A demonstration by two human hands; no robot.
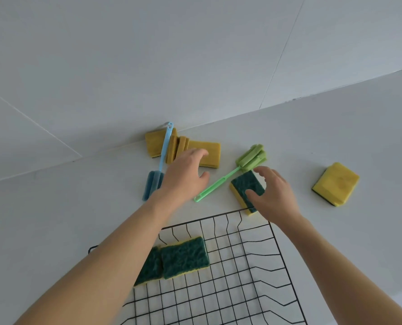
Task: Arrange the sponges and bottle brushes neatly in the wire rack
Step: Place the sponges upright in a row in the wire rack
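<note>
Nearest, two green-topped yellow sponges (181, 259) lie in the black wire rack (254, 266). Beyond its far rim, the right hand (271, 191), fingers spread, touches a green-and-yellow sponge (244, 186) on the white counter (336, 127); the left hand (183, 177) hovers open near the yellow sponge pile (209, 151).

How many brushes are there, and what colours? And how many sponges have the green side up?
Blue brush: 1
Green brush: 1
Sponges with the green side up: 3, two in the rack at and, and one outside it
Total: 5
The yellow pile at the back is too jumbled to count.
</note>
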